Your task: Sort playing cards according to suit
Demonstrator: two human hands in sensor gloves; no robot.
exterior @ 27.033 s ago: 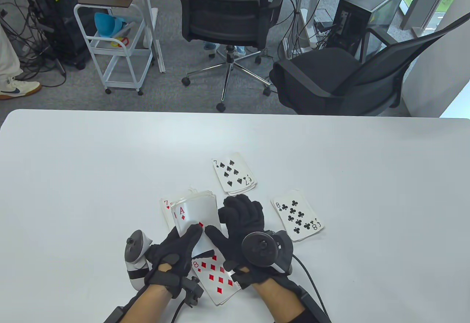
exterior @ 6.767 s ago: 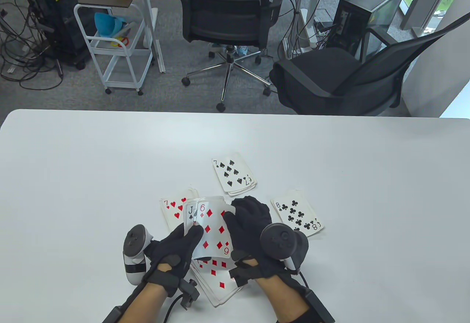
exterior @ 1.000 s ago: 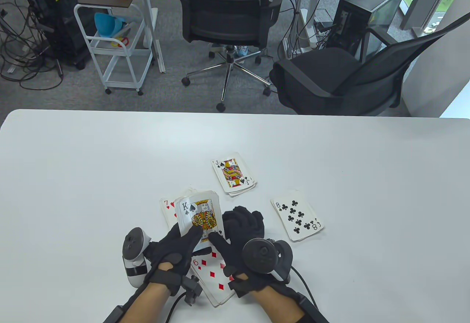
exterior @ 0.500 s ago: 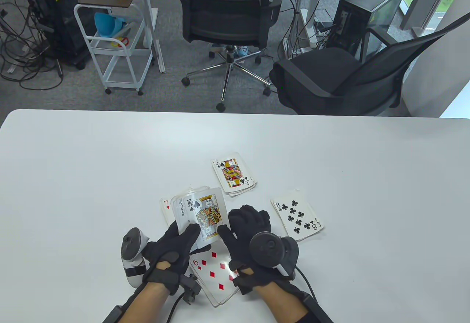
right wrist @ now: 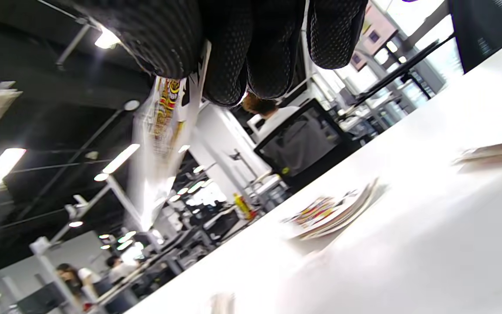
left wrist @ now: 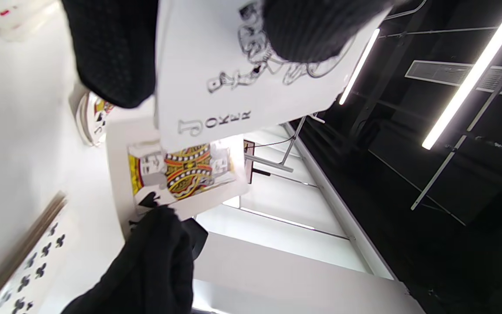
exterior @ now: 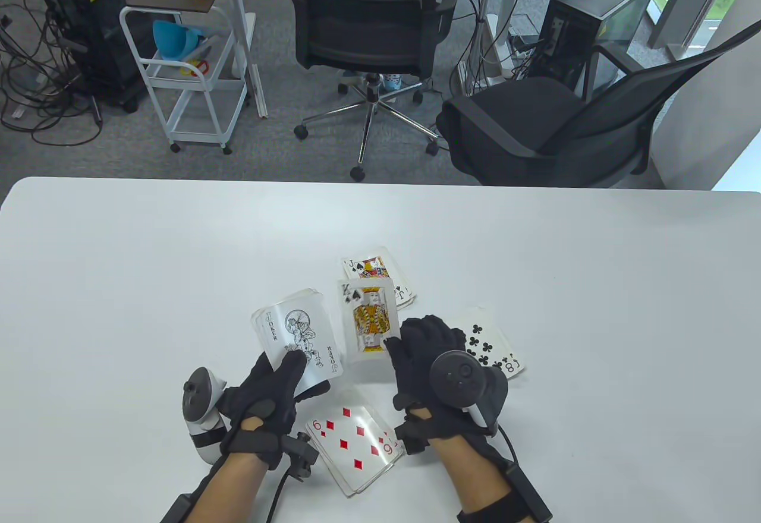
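Stretching across the lower half of the table view, a white table (exterior: pixel 148 261) carries the cards, and behind it on grey carpet stand two black office chairs (exterior: pixel 371 18), a white trolley (exterior: pixel 190 71) and computer towers. The left hand (exterior: pixel 270 395) grips the held deck (exterior: pixel 297 336), whose top face is a joker, thumb curled over its near edge. The right hand (exterior: pixel 425 362) pinches a king of spades (exterior: pixel 368 321) by its near corner, lifted between the deck and the spade pile (exterior: pixel 380 270) topped by a jack. A diamond pile (exterior: pixel 357 440) showing a six lies nearest the person, and a club pile (exterior: pixel 490 347) lies partly under the right hand. The left wrist view alone shows the joker's lettering from below with the king beyond it; the right wrist view shows the king (right wrist: pixel 164 131) edge-on and blurred under the fingers (right wrist: pixel 229 52), with seated people far off in the room. Half a second earlier the king lay fanned on the deck over the joker; it has since come away toward the spade pile, and the left hand has swung left, covering the heart pile.
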